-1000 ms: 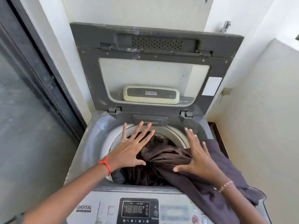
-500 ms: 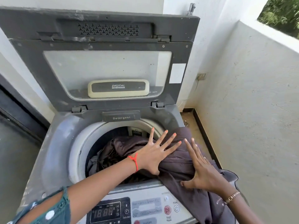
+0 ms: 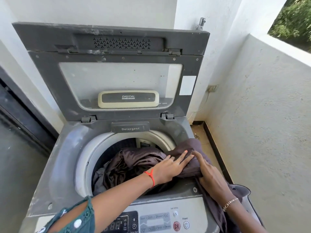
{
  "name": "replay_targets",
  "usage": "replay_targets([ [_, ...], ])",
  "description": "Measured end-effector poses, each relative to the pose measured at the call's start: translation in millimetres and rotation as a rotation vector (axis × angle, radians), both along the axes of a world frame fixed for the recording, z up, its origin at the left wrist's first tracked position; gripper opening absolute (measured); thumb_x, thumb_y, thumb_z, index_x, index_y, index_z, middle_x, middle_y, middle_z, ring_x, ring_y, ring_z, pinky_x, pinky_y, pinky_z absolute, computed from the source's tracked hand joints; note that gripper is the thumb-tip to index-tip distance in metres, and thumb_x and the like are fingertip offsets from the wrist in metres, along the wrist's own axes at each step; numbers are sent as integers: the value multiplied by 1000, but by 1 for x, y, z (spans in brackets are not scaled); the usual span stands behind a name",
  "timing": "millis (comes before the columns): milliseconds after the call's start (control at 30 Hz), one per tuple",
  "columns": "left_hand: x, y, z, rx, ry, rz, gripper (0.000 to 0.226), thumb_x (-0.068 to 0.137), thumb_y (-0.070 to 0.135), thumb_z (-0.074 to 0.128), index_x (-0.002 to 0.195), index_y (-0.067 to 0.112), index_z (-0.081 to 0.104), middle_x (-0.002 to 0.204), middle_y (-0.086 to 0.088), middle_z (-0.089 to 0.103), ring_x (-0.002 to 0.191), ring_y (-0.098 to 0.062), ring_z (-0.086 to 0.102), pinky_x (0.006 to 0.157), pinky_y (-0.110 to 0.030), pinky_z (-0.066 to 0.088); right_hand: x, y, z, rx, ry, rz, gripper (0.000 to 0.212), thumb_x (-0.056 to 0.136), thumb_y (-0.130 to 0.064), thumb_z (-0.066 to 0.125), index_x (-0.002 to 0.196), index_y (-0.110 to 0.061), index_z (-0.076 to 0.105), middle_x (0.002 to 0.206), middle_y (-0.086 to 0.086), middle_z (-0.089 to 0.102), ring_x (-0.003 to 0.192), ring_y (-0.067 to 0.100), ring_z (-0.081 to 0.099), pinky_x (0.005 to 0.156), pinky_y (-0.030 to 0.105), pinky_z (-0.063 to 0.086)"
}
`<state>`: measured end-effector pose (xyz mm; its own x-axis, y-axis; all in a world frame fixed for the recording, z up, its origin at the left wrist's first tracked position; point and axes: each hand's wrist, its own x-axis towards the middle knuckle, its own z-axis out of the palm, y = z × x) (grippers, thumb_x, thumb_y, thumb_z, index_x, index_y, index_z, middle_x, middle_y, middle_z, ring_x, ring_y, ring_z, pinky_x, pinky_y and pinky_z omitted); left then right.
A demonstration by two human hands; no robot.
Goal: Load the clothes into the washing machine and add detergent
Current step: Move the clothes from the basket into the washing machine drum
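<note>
On the drum's right rim [image 3: 168,140]: the dark garment [image 3: 139,160], half bunched inside, half draped over the washing machine's [image 3: 67,148] front-right corner.
Long axis: from drum centre out to that corner, with the tail hanging down the side.
Your left hand [image 3: 168,169]: flat on the fold, fingers [image 3: 182,157] straight and close together, pressing.
Your right hand [image 3: 212,177]: touching the left, forefinger laid along the cloth. The other fingers are hidden, so the grip cannot be told.
Bearing: loose cloth lies beneath and right of both hands, the drum to their left.
Nearer the tail: right hand.
Detergent drawer [image 3: 130,127]: closed, behind the drum.
</note>
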<state>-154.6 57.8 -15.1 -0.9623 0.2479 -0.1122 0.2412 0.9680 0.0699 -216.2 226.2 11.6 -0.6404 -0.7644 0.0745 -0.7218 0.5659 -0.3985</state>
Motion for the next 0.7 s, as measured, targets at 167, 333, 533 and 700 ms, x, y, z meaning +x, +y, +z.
replay_targets([
  [167, 7, -15, 34, 180, 220, 50, 107, 66, -20, 46, 144, 19, -15, 154, -24, 13, 109, -39, 56, 96, -44, 45, 7, -20, 53, -188, 99, 27, 71, 57, 5, 43, 120, -22, 23, 79, 18, 62, 72, 39, 60, 57, 21, 20],
  [333, 37, -52, 108, 425, 361, 192, 112, 67, -19, 47, 137, 31, -25, 157, -10, 9, 129, -32, 44, 103, -44, 40, 26, -71, 131, -382, 218, 191, 70, 52, 4, 40, 117, -20, 28, 103, 22, 66, 86, 40, 62, 60, 19, 27],
  [533, 97, -97, 155, 592, 574, 420, 113, 78, -7, 56, 133, 48, -26, 157, -6, 15, 131, -24, 43, 95, -14, 34, 68, -146, 186, -565, 189, 372, 69, 54, 5, 39, 116, -24, 28, 110, 14, 63, 103, 27, 56, 77, 27, 41],
  [700, 152, -124, 161, 496, 708, 584, 112, 79, -3, 60, 132, 49, -24, 155, -14, 19, 127, -34, 43, 94, -27, 38, 105, -200, 182, -695, 2, 491, 72, 58, 12, 45, 118, -25, 29, 118, 9, 63, 110, 9, 49, 87, -3, 30],
])
